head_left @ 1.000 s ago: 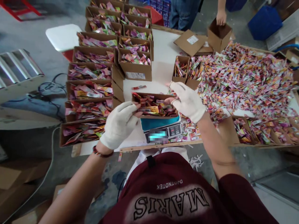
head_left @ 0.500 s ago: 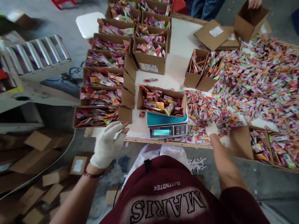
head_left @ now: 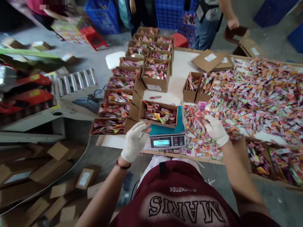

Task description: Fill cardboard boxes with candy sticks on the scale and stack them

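Note:
An open carton (head_left: 159, 122) full of small colourful packets sits on the teal platform of a digital scale (head_left: 181, 121), shifted toward the platform's left side. My left hand (head_left: 135, 142), in a white glove with bare fingertips, is loosely curled with its fingers apart beside the carton's near left corner; contact is unclear. To the right of the scale, my gloved right hand (head_left: 216, 130) is closed on a few packets (head_left: 200, 108), blurred by motion, above the loose packets (head_left: 201, 146) on the table.
Filled cartons (head_left: 110, 126) stand in rows at the left. Two narrow filled cartons (head_left: 189, 96) are behind the pile. A large heap of packets (head_left: 265, 94) covers the right side. Flattened cartons (head_left: 207, 60) lie at the back, near another person's hand (head_left: 233, 23).
My right hand has risen from the loose packets with a few in its grip. My left hand has moved right to the carton on the scale. The view has tilted up and left.

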Tool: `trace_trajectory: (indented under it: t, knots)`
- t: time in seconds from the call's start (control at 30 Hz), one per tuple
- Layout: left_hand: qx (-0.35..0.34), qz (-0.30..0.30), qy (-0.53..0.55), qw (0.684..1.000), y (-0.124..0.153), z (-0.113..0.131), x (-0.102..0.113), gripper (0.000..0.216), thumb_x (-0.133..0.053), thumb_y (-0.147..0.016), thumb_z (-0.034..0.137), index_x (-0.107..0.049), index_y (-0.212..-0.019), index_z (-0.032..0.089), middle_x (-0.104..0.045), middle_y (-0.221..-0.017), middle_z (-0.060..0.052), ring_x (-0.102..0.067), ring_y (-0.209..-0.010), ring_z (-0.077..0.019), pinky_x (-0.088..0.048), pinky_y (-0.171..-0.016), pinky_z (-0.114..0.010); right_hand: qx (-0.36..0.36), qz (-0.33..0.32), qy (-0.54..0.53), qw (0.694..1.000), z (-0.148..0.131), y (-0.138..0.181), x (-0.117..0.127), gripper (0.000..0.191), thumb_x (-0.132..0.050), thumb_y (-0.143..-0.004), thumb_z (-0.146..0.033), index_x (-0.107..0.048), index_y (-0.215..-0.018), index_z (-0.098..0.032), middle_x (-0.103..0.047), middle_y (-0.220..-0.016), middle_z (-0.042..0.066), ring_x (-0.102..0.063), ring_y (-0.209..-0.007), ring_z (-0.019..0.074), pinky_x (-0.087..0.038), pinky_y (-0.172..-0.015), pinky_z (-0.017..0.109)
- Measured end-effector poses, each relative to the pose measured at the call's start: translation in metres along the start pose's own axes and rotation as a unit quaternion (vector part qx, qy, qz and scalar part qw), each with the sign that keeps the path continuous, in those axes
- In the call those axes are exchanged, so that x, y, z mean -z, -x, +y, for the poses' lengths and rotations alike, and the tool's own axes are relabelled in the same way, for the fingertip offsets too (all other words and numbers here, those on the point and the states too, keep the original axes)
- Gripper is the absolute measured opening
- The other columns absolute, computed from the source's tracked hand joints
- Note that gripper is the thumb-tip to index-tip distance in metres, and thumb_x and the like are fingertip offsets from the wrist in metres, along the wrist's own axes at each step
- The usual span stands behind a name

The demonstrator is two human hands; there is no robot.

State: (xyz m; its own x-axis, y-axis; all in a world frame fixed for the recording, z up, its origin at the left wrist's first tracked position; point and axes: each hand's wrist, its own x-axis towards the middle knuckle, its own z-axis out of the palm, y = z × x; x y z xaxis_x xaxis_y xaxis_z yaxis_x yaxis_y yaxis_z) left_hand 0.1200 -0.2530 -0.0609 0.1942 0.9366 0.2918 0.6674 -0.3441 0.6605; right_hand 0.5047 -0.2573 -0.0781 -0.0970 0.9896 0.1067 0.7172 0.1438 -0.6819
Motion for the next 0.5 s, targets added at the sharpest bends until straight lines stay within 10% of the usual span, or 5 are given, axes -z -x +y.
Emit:
trace_trajectory:
  t: [0.2,0.33,0.5]
  knots:
    - [-0.008,0.02,-0.01,1.0,-0.001,0.016,0.006,0.025,-0.057,-0.098,0.034,-0.075,-0.103,0.017,-0.073,-0.107,-0.011,-0.07,-0.098,-0.0205,-0.055,-0.087,-0.029,0.079,-0.045,-0.014,0.996,-0.075,-0.071,-0.03,0.046,-0.055,-0.094,-0.021,-0.063,-0.139,-0.02,-0.078,-0.116,0.009,-0.071,-0.108,0.0244,-0.052,-0.094,0.032]
    - [0.011,0.04,-0.037,0.998,0.003,0.012,0.027,0.026,-0.055,-0.097,0.034,-0.075,-0.1,0.017,-0.074,-0.106,-0.011,-0.07,-0.101,-0.0221,-0.055,-0.091,-0.031,0.04,-0.052,-0.007,0.998,-0.039,-0.065,-0.027,0.034,-0.051,-0.098,-0.025,-0.071,-0.126,-0.02,-0.078,-0.114,0.009,-0.071,-0.105,0.0232,-0.053,-0.094,0.032]
    - [0.033,0.059,-0.049,0.997,-0.007,0.001,0.038,0.029,-0.055,-0.096,0.034,-0.076,-0.104,0.015,-0.075,-0.111,-0.012,-0.07,-0.105,-0.0228,-0.056,-0.096,-0.032,-0.12,-0.051,0.108,0.986,0.012,0.03,0.003,0.03,-0.058,-0.102,-0.04,-0.07,-0.12,-0.02,-0.072,-0.12,0.009,-0.068,-0.109,0.0212,-0.052,-0.099,0.036]
